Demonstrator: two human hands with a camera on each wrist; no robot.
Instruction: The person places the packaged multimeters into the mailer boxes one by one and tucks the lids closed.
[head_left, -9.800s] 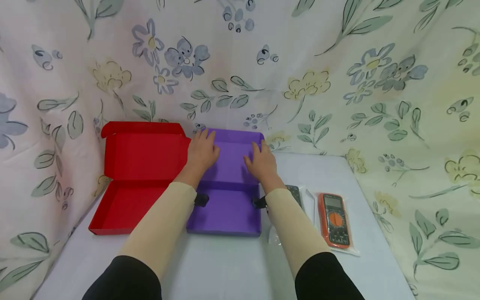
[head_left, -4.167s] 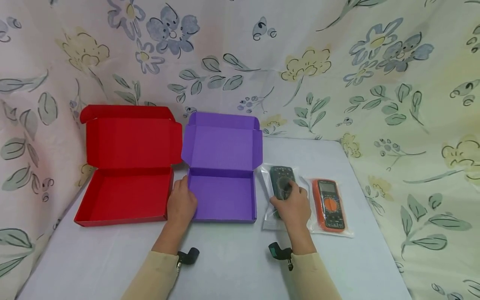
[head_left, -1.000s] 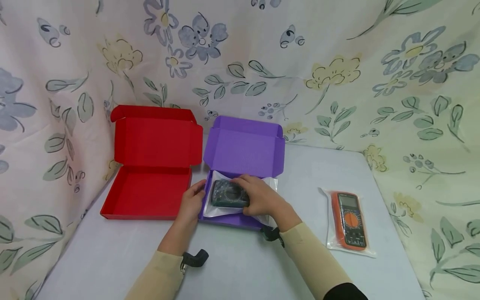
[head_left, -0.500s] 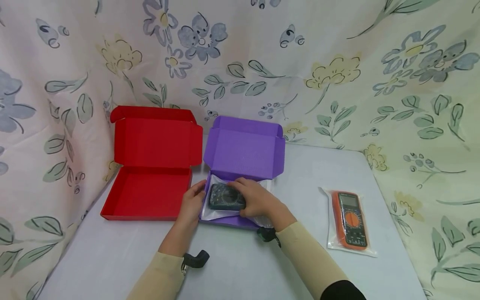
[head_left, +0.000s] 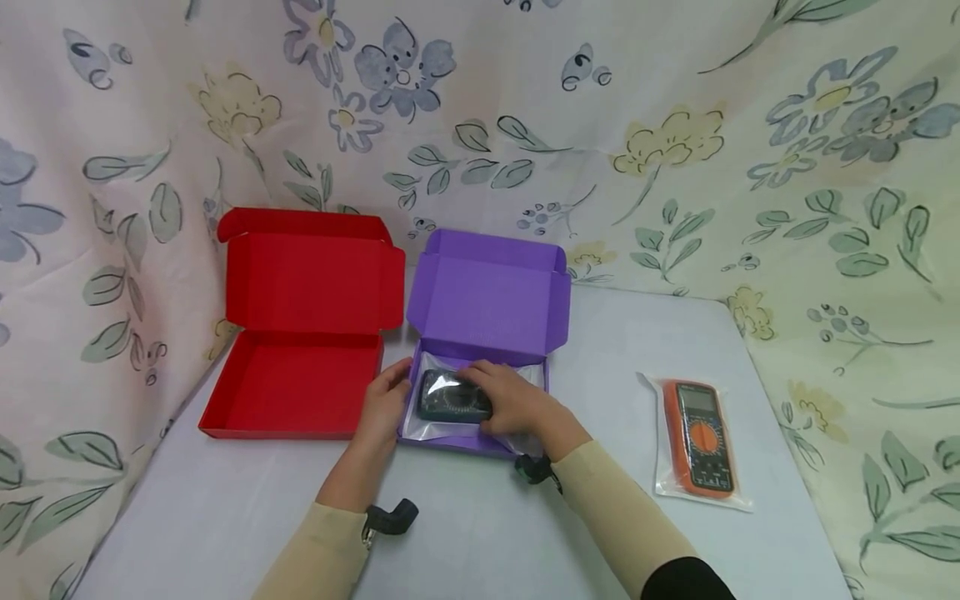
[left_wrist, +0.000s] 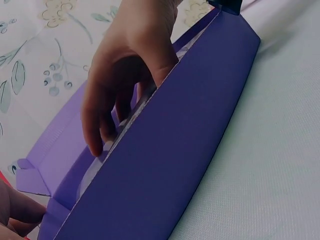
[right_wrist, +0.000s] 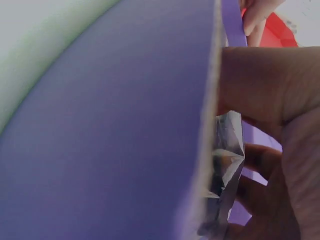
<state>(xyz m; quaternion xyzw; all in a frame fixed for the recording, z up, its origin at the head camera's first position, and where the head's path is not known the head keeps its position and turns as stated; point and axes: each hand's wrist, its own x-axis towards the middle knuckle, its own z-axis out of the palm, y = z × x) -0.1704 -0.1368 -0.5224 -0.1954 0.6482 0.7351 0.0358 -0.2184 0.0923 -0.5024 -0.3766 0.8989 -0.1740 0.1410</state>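
Note:
In the head view, the purple box (head_left: 491,300) stands with its lid raised. Inside lies a dark multimeter (head_left: 450,396) in a clear plastic bag, set crosswise. My right hand (head_left: 517,404) reaches over the right part of the box and grips the multimeter's right end between thumb and fingers. My left hand (head_left: 382,408) rests against the outside of the box's left wall, fingers fairly straight. In the left wrist view the right hand (left_wrist: 135,55) reaches down behind the front wall (left_wrist: 165,145). The right wrist view shows the crinkled bag (right_wrist: 230,155) under the fingers.
A red box (head_left: 292,383) with its lid raised stands to the left, close to my left hand. An orange multimeter (head_left: 701,437) in a clear bag lies to the right on the white table (head_left: 600,533). A floral curtain (head_left: 480,108) hangs behind.
The dark multimeter has gone from the table's right side into the purple box, carried by my right hand. Over the last second it shifted slightly left and its bag settled inside the walls.

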